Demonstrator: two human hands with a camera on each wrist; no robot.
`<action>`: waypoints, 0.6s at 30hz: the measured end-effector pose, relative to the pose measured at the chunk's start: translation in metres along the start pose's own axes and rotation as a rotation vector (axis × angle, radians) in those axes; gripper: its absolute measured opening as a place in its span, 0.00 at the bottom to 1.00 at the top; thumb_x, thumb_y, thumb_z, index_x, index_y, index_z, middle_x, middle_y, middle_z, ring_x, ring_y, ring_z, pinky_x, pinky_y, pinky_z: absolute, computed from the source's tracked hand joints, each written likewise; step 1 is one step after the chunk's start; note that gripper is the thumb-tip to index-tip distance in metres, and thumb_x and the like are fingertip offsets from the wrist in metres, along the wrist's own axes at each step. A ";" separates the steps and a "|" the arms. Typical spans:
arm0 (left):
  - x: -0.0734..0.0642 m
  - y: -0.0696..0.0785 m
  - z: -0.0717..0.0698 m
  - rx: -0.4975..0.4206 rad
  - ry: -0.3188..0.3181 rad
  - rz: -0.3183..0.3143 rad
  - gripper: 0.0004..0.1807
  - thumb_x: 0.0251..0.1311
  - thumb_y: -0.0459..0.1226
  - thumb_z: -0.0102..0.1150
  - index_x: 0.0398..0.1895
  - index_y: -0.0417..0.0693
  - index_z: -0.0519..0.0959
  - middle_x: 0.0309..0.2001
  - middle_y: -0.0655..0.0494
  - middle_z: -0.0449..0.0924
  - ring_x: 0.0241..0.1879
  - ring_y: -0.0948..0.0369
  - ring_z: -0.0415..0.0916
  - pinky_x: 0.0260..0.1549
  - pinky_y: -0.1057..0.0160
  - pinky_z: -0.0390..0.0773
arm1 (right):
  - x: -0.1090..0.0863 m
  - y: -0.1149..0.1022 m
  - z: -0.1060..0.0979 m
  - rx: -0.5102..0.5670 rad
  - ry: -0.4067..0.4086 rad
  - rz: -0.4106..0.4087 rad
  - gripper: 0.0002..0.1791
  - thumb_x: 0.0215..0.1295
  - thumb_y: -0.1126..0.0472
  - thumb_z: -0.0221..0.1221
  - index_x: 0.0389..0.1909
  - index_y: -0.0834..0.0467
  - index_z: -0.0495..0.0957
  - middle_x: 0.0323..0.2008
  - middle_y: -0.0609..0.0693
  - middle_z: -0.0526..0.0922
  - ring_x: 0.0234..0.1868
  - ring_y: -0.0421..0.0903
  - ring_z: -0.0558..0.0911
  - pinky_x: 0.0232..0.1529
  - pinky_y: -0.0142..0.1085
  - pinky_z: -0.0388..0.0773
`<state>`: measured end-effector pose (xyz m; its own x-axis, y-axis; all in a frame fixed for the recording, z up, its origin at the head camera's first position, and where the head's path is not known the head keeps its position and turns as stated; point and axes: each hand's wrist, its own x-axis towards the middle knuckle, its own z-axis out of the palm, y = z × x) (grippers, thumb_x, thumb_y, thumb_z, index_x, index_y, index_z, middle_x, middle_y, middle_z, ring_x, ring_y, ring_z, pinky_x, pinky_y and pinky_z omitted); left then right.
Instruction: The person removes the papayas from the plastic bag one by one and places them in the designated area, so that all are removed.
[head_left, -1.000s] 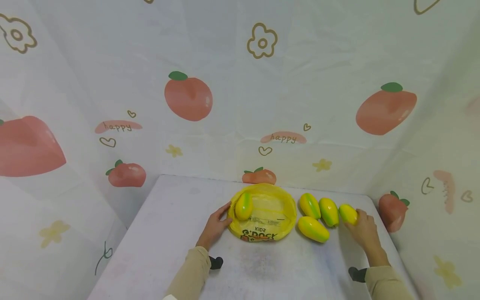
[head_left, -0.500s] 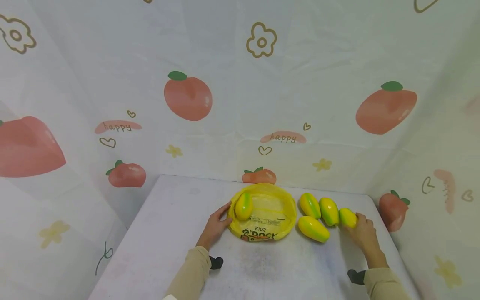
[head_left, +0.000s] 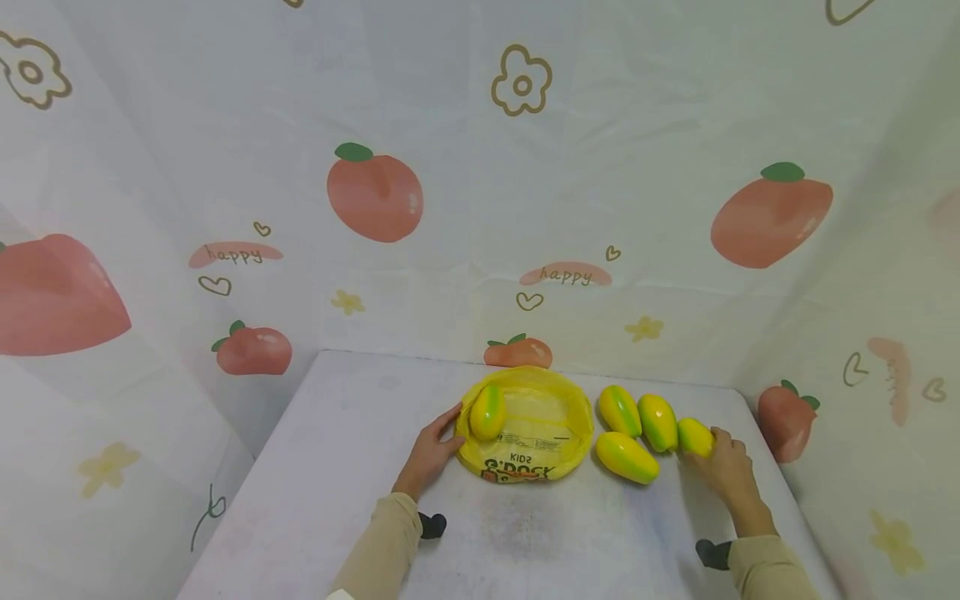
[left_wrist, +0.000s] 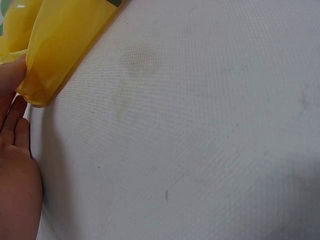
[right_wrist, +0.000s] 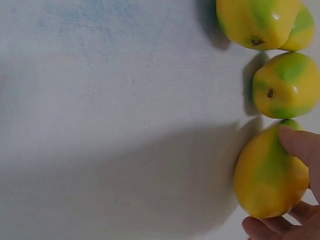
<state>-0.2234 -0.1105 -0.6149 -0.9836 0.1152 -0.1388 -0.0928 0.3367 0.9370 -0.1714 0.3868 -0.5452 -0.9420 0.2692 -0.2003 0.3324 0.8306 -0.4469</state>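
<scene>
My left hand [head_left: 431, 452] pinches the left rim of a yellow plastic bag [head_left: 534, 463], its mouth spread round and dark print showing inside. In the left wrist view my thumb lies over the bag's edge [left_wrist: 60, 50], with fingers beneath. One yellow-green mango [head_left: 488, 413] lies inside, against the bag's left side. At the right of the table, my right hand [head_left: 731, 471] grips another mango [right_wrist: 270, 172], thumb on one side and fingers on the other. That mango sits right beside a second one [right_wrist: 286, 85] of the row; part of it is hidden by the hand.
Between the bag and my right hand lie three loose mangoes, including a front one [head_left: 627, 457] and a back left one [head_left: 619, 412]. They rest on a white table [head_left: 517, 542]. A white printed curtain [head_left: 450, 317] encloses the back and sides.
My right hand has moved slightly left with its mango, closer to the neighbouring one. The left hand and the bag have stayed in place.
</scene>
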 end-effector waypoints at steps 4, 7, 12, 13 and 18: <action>0.000 0.001 0.000 -0.008 0.002 -0.003 0.34 0.68 0.36 0.61 0.75 0.65 0.67 0.78 0.57 0.63 0.81 0.50 0.53 0.80 0.40 0.52 | 0.001 0.000 -0.001 0.002 -0.009 0.001 0.47 0.68 0.51 0.58 0.72 0.78 0.48 0.62 0.83 0.57 0.60 0.79 0.64 0.66 0.72 0.66; -0.001 0.002 0.000 -0.007 0.003 0.001 0.33 0.68 0.37 0.61 0.75 0.66 0.67 0.78 0.58 0.63 0.81 0.50 0.53 0.80 0.40 0.52 | 0.002 0.001 -0.002 0.000 -0.017 -0.004 0.48 0.68 0.49 0.58 0.73 0.77 0.48 0.62 0.83 0.56 0.60 0.79 0.64 0.65 0.73 0.66; -0.002 0.002 0.000 0.002 0.006 0.004 0.33 0.68 0.37 0.61 0.75 0.66 0.67 0.78 0.58 0.63 0.81 0.49 0.53 0.80 0.39 0.52 | 0.002 0.001 -0.004 -0.016 -0.019 -0.021 0.48 0.68 0.48 0.58 0.72 0.77 0.49 0.62 0.84 0.56 0.59 0.80 0.64 0.63 0.73 0.67; -0.002 0.002 0.000 0.006 0.007 0.004 0.34 0.67 0.37 0.61 0.75 0.66 0.67 0.78 0.58 0.63 0.81 0.50 0.53 0.80 0.40 0.52 | 0.002 0.001 -0.005 -0.018 -0.018 -0.020 0.48 0.68 0.48 0.57 0.72 0.77 0.49 0.63 0.84 0.56 0.59 0.80 0.63 0.63 0.73 0.67; -0.001 0.001 0.000 0.018 0.009 0.010 0.34 0.67 0.37 0.62 0.76 0.65 0.67 0.78 0.57 0.63 0.81 0.50 0.54 0.80 0.40 0.53 | 0.003 -0.001 -0.007 -0.029 -0.016 -0.019 0.48 0.68 0.48 0.59 0.72 0.77 0.49 0.63 0.84 0.55 0.59 0.80 0.62 0.63 0.73 0.67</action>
<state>-0.2225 -0.1105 -0.6134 -0.9858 0.1102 -0.1264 -0.0803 0.3521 0.9325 -0.1745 0.3901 -0.5398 -0.9472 0.2460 -0.2058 0.3129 0.8494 -0.4249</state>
